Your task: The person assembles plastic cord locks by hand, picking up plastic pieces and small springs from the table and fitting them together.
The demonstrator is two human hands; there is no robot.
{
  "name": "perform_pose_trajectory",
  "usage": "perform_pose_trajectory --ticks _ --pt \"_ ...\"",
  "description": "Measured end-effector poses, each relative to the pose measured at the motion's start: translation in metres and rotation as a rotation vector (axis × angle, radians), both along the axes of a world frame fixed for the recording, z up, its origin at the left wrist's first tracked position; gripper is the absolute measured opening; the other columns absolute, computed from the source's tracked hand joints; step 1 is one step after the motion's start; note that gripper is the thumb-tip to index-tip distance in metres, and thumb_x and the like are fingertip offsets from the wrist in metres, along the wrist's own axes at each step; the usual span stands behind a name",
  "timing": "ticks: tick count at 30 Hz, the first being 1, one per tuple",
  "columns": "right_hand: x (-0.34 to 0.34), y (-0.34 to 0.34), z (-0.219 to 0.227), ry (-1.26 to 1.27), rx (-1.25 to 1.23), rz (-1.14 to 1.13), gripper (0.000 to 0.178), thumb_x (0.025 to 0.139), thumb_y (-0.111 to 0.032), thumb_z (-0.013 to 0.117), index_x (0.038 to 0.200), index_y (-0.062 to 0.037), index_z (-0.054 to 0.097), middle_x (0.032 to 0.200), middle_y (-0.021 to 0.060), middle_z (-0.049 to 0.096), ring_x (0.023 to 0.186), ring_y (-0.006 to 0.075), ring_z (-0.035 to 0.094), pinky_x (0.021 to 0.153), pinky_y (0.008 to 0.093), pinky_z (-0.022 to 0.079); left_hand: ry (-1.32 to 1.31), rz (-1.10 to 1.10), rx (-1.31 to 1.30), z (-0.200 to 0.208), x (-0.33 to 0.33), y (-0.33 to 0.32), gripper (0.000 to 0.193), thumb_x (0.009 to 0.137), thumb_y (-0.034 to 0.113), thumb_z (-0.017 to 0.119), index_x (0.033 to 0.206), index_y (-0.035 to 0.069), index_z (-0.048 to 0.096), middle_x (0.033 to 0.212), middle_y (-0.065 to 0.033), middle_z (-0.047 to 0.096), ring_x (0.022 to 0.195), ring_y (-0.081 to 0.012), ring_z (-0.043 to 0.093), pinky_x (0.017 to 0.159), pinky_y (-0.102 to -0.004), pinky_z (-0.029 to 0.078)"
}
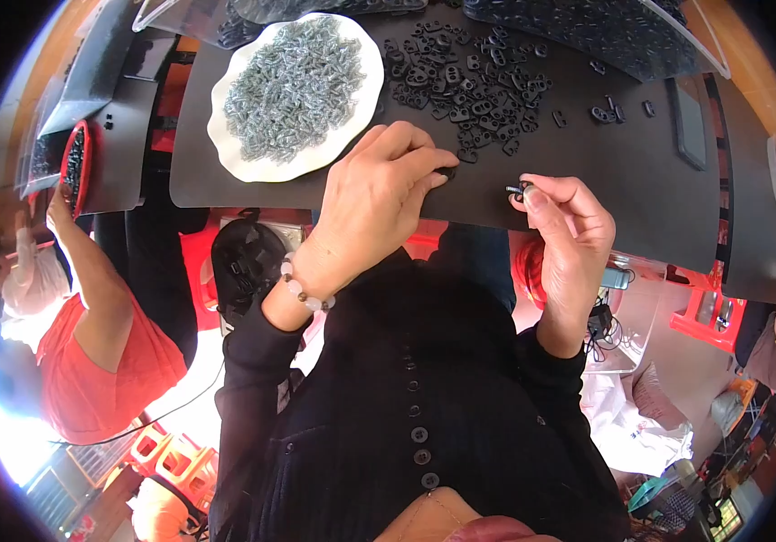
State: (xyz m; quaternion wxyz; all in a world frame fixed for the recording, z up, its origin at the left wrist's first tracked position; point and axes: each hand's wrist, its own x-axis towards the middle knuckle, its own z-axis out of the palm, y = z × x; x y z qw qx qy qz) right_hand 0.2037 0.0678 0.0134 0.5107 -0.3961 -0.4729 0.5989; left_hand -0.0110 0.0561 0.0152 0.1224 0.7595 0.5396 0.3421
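Note:
My left hand, with a beaded bracelet at its wrist, is closed with fingertips together on a small black plastic piece near the table's front edge. Between thumb and fingers, my right hand pinches another small black plastic piece, from which a short metal spring seems to stick out to the left. Just beyond my left hand, many metal springs fill a white wavy-edged plate. Loose black cord-lock pieces with holes lie in a heap right of the plate.
A phone-like dark slab lies at the right of the dark table. Clear bins of black parts stand along the back. At the left, a person's arm reaches to a red tray. Red stools stand below.

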Motion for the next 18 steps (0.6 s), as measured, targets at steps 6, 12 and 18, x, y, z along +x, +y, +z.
perform_pose_trajectory --ticks 6,12,18 --pt "0.000 0.002 -0.003 -0.009 0.011 0.015 0.012 0.091 0.001 0.067 0.101 0.0066 0.068 0.090 0.0078 0.069 0.084 0.0111 0.065 0.080 0.0235 0.051 -0.125 0.097 -0.078 0.001 0.000 -0.007 0.027 0.076 0.010 0.078 0.101 0.005 0.070 0.096 -0.0073 0.063 0.082 -0.0264 0.062 0.068 -0.0354 0.052" --pt "-0.001 0.002 -0.004 -0.006 0.016 0.022 0.013 0.091 0.002 0.066 0.102 0.0069 0.068 0.089 0.0072 0.069 0.083 0.0102 0.065 0.080 0.0225 0.051 0.034 0.249 0.026 0.003 0.019 -0.015 0.035 0.070 0.020 0.086 0.096 0.003 0.070 0.089 -0.0079 0.065 0.061 -0.0199 0.062 0.056 -0.0286 0.051" --pt "-0.002 0.001 -0.002 -0.033 0.015 0.016 0.013 0.091 0.002 0.066 0.103 0.0068 0.068 0.088 0.0067 0.068 0.083 0.0095 0.064 0.080 0.0218 0.051 0.048 0.286 -0.033 -0.002 0.023 -0.014 0.031 0.073 0.025 0.082 0.094 0.006 0.069 0.089 -0.0054 0.061 0.080 -0.0254 0.063 0.065 -0.0359 0.051"
